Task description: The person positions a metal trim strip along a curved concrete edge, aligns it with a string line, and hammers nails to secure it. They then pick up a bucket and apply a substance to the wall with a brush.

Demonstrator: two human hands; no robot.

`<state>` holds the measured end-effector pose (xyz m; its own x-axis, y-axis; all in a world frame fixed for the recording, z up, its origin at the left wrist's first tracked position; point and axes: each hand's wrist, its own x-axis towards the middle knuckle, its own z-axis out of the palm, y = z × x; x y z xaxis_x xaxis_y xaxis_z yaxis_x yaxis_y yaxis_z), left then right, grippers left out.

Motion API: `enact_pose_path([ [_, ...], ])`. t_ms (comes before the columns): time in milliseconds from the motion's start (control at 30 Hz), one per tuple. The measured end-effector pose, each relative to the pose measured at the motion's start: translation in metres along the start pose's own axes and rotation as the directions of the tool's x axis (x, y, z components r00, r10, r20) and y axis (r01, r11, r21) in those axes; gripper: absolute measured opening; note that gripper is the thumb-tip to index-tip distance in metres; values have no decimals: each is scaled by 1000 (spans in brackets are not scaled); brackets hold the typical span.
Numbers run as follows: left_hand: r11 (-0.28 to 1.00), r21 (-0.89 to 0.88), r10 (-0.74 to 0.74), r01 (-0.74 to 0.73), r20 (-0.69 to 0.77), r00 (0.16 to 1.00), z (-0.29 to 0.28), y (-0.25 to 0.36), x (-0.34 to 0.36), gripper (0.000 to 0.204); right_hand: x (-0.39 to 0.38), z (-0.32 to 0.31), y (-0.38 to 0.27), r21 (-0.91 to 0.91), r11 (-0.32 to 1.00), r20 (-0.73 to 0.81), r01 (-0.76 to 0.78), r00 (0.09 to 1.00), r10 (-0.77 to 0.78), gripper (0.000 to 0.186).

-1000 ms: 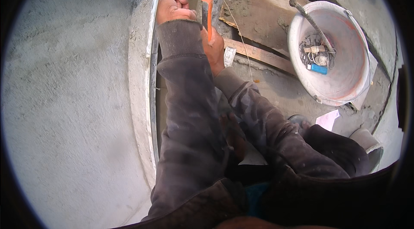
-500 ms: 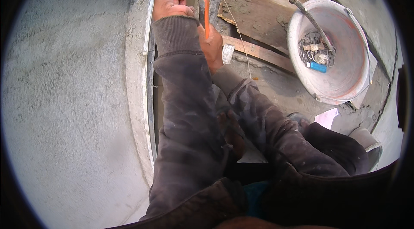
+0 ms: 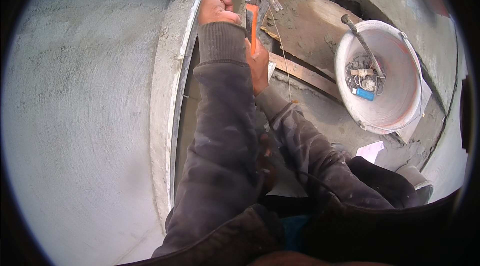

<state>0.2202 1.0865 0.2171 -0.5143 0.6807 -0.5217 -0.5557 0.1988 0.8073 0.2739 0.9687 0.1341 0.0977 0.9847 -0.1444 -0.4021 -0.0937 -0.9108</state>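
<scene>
My right hand (image 3: 259, 69) is wrapped around the orange and dark handle of a claw hammer (image 3: 252, 15). The hammer's worn, cement-stained head is raised just right of my left hand (image 3: 216, 8). The fingers of that hand are closed in a pinch beside a long metal-edged strip (image 3: 186, 61); whatever small thing they hold cannot be made out. A small nail-like piece (image 3: 185, 96) sticks out of the strip lower down. Beyond the hammer, a thin string (image 3: 281, 41) runs down past my right hand.
A grey plastered surface (image 3: 90, 106) fills the left side. On the right stands a white bucket (image 3: 400, 111) holding nails, string spools, a blue lighter (image 3: 363, 94) and a metal bar (image 3: 362, 41). Cement-smeared board (image 3: 312, 21) and a wooden strip (image 3: 305, 75) lie nearby.
The view has shifted, so hands, hammer and strip appear slightly farther right and lower. The grip on the hammer and the left-hand pinch look the same.
</scene>
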Motion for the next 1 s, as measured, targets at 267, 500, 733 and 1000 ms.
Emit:
enact_pose_path([
  [267,997,-24,-75,75,-7,997,-3,4,-13,26,-31,-26,-11,-140,981,-30,-135,991,132,30],
  [500,998,-21,-49,51,82,995,-19,1,-18,41,-47,-61,-22,-513,858,115,8,992,59,26],
  [733,993,95,63,-74,115,991,-25,-9,-16,42,-90,-166,-66,-767,578,561,277,727,396,26],
  [1000,958,196,188,-208,116,975,-36,-28,-18,34,-130,-226,-33,-673,401,738,621,526,424,28],
])
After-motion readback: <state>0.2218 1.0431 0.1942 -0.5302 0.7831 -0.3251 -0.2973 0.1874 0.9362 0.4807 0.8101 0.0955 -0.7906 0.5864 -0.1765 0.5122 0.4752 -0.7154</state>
